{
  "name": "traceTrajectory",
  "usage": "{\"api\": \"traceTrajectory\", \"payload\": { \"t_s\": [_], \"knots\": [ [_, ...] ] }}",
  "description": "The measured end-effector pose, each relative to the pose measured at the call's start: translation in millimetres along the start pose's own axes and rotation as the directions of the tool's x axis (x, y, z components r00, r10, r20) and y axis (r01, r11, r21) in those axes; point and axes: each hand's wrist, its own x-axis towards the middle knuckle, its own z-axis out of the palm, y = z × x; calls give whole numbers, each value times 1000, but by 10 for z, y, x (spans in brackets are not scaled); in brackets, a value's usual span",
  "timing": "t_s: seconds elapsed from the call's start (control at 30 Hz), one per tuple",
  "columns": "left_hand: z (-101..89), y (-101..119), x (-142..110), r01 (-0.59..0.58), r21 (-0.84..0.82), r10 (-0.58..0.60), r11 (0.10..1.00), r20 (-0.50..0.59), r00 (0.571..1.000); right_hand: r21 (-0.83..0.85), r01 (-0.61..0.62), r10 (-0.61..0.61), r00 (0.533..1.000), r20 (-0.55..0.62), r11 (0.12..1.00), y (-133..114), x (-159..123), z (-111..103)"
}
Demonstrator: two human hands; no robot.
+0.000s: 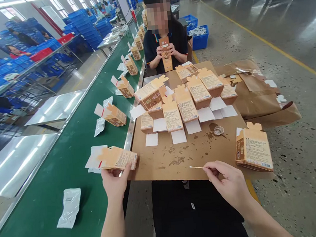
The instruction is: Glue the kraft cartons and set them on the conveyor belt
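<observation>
My left hand is closed around the lower side of an orange and brown carton, which lies tilted over the green belt's edge with its white flap open to the left. Between the thumb and fingers of my right hand is a thin cotton swab, its white tip pointing left above the cardboard sheet. Small dark wet marks spot the sheet. A small clear dish rests on it, beyond my right hand. One printed carton stands at the sheet's right corner.
Several open cartons are piled on the sheet. More cartons and white pouches lie along the green conveyor belt. Across the table a person holds up a carton. Brown wrapping paper lies to the right.
</observation>
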Motion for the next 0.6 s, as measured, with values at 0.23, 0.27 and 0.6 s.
{"api": "traceTrajectory", "payload": {
  "t_s": [0.23, 0.27, 0.6],
  "knots": [
    [-312, -230, 102, -104, -9, 102, 995, -148, 984, -31, 28, -29, 999, -33, 999, 59, 4, -53],
    [-367, -289, 123, -109, 25, 112, 994, -153, 982, -45, 34, -35, 999, -27, 998, 68, 6, -66],
    [-516, -499, 556, -26, 19, 29, 999, -147, 989, -35, 68, -69, 997, -27, 997, 70, 141, -75]
  ]
}}
